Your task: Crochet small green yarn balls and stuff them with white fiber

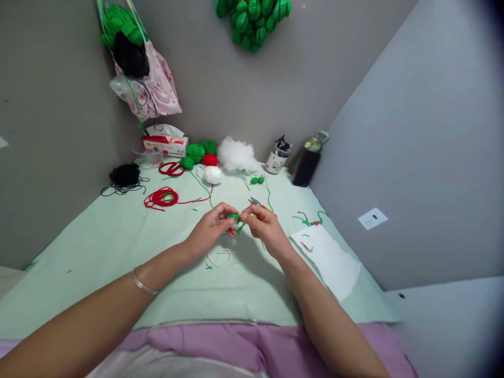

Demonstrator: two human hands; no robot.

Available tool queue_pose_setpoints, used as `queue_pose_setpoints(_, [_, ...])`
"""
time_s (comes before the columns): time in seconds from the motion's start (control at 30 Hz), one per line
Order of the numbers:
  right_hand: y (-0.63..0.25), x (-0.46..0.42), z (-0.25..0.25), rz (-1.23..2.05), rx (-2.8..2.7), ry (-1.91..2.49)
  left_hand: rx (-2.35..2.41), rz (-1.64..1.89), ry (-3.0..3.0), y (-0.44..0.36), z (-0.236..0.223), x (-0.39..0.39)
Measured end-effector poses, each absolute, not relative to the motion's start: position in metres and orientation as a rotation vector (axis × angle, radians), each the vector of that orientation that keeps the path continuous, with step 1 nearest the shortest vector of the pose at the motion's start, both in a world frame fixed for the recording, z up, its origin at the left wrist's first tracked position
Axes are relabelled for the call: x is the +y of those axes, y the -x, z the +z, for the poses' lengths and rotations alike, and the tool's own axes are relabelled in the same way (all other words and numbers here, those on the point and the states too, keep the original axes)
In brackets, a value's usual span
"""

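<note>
Tabletop edges well beyond left hand

The left hand and right hand partly cover the green piece; the right also hides part of the scissors beyond it. Beyond them, the top edge crops a hanging green bundle.

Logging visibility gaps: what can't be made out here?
Head view:
Small green yarn piece: partly hidden by the left hand and right hand.
Orange-handled metal scissors: partly behind right hand.
Hanging green yarn bunch: top cut off by upper edge.
Red-and-white tissue box: fine print too small to read.
</note>
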State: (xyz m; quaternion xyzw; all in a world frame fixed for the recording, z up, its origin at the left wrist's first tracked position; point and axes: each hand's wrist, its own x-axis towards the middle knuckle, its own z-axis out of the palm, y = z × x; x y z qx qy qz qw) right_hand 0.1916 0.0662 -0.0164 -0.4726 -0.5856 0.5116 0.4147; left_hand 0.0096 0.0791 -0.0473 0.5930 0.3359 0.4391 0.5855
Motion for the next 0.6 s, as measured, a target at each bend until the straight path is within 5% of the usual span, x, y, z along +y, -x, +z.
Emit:
queue_pose_setpoints(0.2, [-0.188, 0.062, -0.012, 1.506, -1.471, 1.166, 0.936, 1.12, -1.441, -0.007, -0.051, 0.081])
queue_pose_setpoints(0.6, [-0.165, 0.045, -0.019, 1.22, -1.671, 1.205, 0.994, 1.122, -1.513, -0.01, -0.058, 0.092])
